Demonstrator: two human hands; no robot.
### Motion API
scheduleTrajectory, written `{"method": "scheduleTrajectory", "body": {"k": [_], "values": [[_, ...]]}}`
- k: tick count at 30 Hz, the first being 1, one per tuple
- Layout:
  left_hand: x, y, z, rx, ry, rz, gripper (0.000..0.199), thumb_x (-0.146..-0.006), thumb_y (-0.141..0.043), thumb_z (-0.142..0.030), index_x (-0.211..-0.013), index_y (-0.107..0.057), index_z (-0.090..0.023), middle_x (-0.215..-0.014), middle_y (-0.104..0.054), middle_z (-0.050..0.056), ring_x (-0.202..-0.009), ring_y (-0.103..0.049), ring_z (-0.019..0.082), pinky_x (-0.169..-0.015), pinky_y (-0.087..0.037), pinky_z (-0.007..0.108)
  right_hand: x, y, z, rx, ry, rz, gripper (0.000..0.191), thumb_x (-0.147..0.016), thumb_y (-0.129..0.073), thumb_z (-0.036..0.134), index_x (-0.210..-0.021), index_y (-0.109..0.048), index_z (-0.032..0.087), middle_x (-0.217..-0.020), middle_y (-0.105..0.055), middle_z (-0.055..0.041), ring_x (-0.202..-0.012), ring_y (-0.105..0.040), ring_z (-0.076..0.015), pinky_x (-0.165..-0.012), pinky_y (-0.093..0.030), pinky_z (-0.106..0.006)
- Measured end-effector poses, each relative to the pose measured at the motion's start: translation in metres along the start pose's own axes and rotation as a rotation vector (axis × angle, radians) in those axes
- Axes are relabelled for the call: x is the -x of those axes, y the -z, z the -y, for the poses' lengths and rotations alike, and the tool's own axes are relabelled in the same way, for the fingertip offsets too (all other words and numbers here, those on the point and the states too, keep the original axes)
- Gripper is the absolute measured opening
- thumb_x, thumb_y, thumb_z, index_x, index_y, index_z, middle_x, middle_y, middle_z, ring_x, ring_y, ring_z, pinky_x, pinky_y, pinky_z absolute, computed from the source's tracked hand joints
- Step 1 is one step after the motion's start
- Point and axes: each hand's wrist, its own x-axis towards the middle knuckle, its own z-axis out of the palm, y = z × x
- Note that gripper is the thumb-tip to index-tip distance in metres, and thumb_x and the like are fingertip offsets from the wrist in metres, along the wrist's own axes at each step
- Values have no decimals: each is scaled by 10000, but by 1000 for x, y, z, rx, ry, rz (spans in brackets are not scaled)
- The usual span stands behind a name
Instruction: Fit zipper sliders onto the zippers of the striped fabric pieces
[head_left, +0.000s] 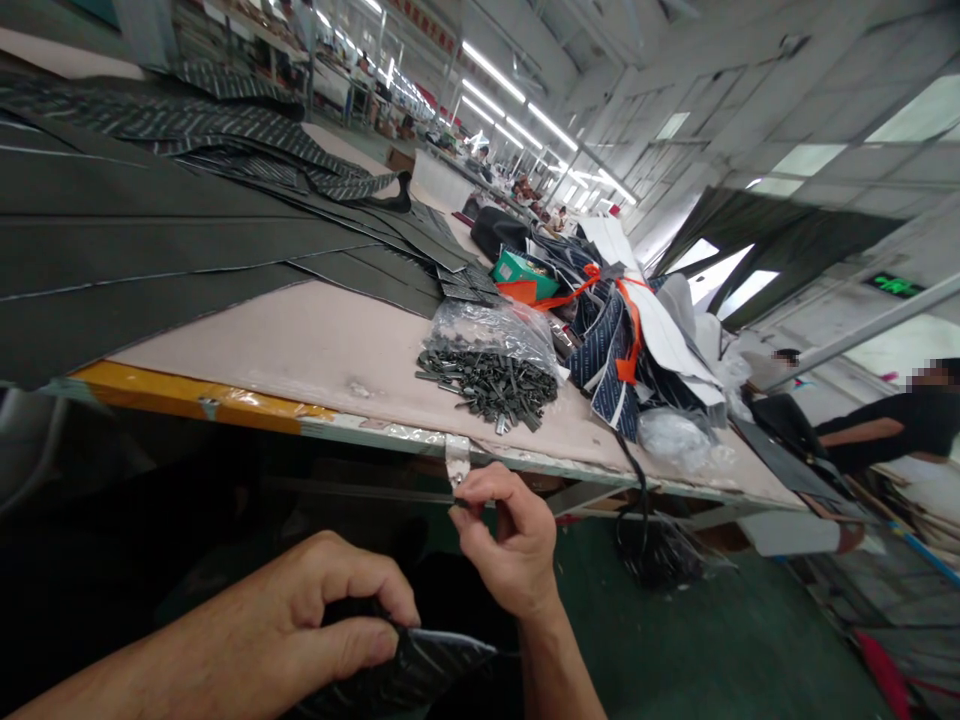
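Note:
My left hand (337, 605) is closed on a dark striped fabric piece (420, 675) with a pale edge, its thumb and forefinger gripping near one corner. Just below the table edge, my right hand (510, 535) pinches a small dark piece (460, 503) between thumb and fingertip; its exact kind is too small to make out. Right above those fingertips hangs a short strip of shiny tape (457, 458) from the table edge. Behind it on the table, a heap of small dark strips (495, 385) spills out of a clear plastic bag (487, 330).
Large dark sheets (187, 230) cover the table's left side. A green box (521, 270) and bundled striped pieces (607, 340) tied with orange ribbon (630, 325) lie to the right. Yellow tape (202, 395) lines the table edge. A person (900, 420) stands at far right.

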Motion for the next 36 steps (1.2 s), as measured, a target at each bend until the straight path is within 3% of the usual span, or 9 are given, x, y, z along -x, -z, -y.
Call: {"method": "scheduleTrajectory", "body": {"k": [4, 7, 10, 16, 26, 36], "values": [[-4, 1, 6, -7, 6, 15, 174, -740, -719, -291, -820, -851, -372, -886, -804, -64, -932, -711, 219, -855, -498, 230, -6, 2, 2, 17, 45, 58, 241, -809, -643, 21, -913, -679, 234, -846, -723, -25, -726, -643, -161, -651, -524, -293], [-11, 0, 9, 0, -46, 23, 346, -769, -688, -293, -1090, -802, -352, -955, -794, -50, -929, -696, 220, -840, -500, 248, -8, 4, -1, -31, 31, 80, 266, -799, -648, 0, -917, -693, 235, -857, -736, -26, -757, -661, -170, -663, -525, -294], [-19, -3, 2, 57, -50, 67, 507, -804, -639, -280, -1311, -661, -290, -814, -710, -63, -749, -635, 173, -737, -487, 249, -7, 5, -8, -111, -6, 84, 282, -782, -669, -7, -914, -705, 240, -856, -744, -22, -776, -674, -177, -692, -535, -298], [-33, -8, -19, 144, -28, 145, 328, -806, -619, -280, -1125, -650, -214, -721, -589, -76, -668, -527, 157, -648, -425, 267, -12, 12, -14, -213, -112, 168, 299, -772, -687, 5, -929, -745, 253, -880, -762, -19, -791, -693, -181, -725, -545, -301], [-40, -15, -13, 179, -33, 142, 244, -824, -649, -280, -1064, -634, -241, -717, -607, -85, -647, -509, 150, -642, -410, 268, -23, 27, -6, -198, -215, 291, 292, -762, -668, 36, -938, -802, 226, -876, -797, -21, -809, -735, -174, -764, -567, -274], [-35, -12, -6, 161, -36, 85, 358, -840, -649, -320, -1192, -604, -268, -732, -625, -80, -674, -526, 165, -674, -424, 272, -21, 14, 3, -150, -304, 150, 298, -760, -717, 70, -995, -792, 237, -947, -795, -8, -788, -714, -147, -756, -567, -246]]}}
